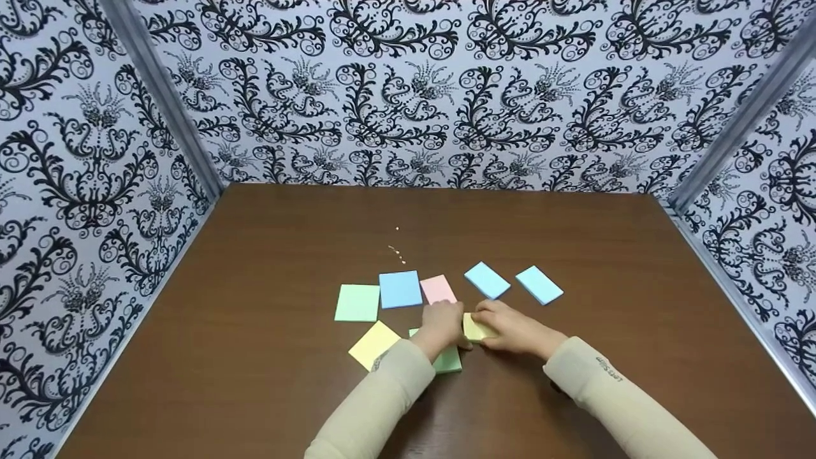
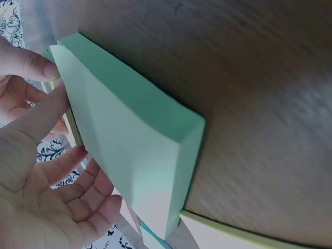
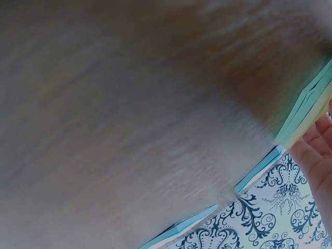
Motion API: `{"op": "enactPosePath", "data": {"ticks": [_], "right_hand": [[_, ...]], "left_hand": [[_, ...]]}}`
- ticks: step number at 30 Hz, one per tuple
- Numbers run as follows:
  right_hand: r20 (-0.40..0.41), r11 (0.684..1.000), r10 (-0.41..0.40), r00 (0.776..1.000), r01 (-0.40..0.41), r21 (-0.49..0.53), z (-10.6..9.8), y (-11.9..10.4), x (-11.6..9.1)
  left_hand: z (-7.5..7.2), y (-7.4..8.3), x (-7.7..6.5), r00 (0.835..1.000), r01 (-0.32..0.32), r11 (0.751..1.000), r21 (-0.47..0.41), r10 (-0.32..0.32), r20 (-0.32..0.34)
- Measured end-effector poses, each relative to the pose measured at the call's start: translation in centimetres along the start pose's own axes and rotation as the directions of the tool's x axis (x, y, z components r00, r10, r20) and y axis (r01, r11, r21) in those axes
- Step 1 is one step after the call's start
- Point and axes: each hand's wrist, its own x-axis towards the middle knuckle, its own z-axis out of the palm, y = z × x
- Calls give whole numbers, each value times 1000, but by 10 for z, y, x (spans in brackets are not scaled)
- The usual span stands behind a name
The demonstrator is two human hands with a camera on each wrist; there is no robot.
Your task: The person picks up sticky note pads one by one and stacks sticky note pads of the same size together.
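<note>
Where the two hands meet on the near-centre of the worktop (image 1: 255, 268), I find the small yellow pad (image 1: 477, 328) between them. The right hand (image 1: 513, 328) has a narrow grip on its right part, fingers at the far edge and thumb at the near one; the left hand (image 1: 441, 324) pinches the left end, also narrowly. I judge this two-ended hold serves to steady it and keep its edges even. Whether it rests on the worktop or is slightly raised, I cannot tell.

Just beside it, partly under the left forearm, lies a green pad (image 1: 448, 362). Beyond the hands I see a pink pad (image 1: 438, 290), a darker blue pad (image 1: 400, 289) and a mint pad (image 1: 357, 303) set side by side, with a tilted yellow square (image 1: 374, 344) nearer. A light-blue pad (image 1: 487, 280) and its light-blue twin (image 1: 539, 285) sit apart to the right; the spread seems to leave each within easy reach.

From the head I get only tops. My left wrist view gives the green pad's thick sides and the left fingertips at the yellow edge; my right wrist view adds a green layer (image 3: 306, 106) with parted sheets against the yellow.
</note>
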Motion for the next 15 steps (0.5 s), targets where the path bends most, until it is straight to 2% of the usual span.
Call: {"op": "enactPosePath", "data": {"ticks": [9, 15], "right_hand": [[-13, 1000, -17, 1000, 16, -11, 0, 0, 0], [-14, 1000, -18, 1000, 18, -9, -1, 1, 0]], "left_hand": [[3, 0, 0, 1000, -11, 1000, 17, 11, -23], [0, 0, 1, 1000, -12, 1000, -19, 12, 5]]}}
